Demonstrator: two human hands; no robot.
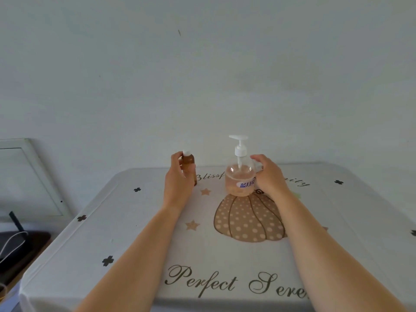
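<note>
Small brown bottle (pixel 188 164) w/ white cap, upright on table (pixel 135 221); left hand (pixel 177 176) grips it. Clear round pump bottle (pixel 239 176), pink liquid; right hand (pixel 269 176) curled round its side.

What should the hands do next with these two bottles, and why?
Probably lift the small brown bottle off the tablecloth: the left hand grips it, the right hand holds the pump bottle upright, and both bottles stand apart.

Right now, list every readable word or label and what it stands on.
"Perfect Sere": tablecloth, near edge, rest hidden.
"Blissf" and "ity": same cloth, far side, middle hidden.
"蓝月", third character partly covered: label on the pump bottle.
No text readable on the small brown bottle.
</note>
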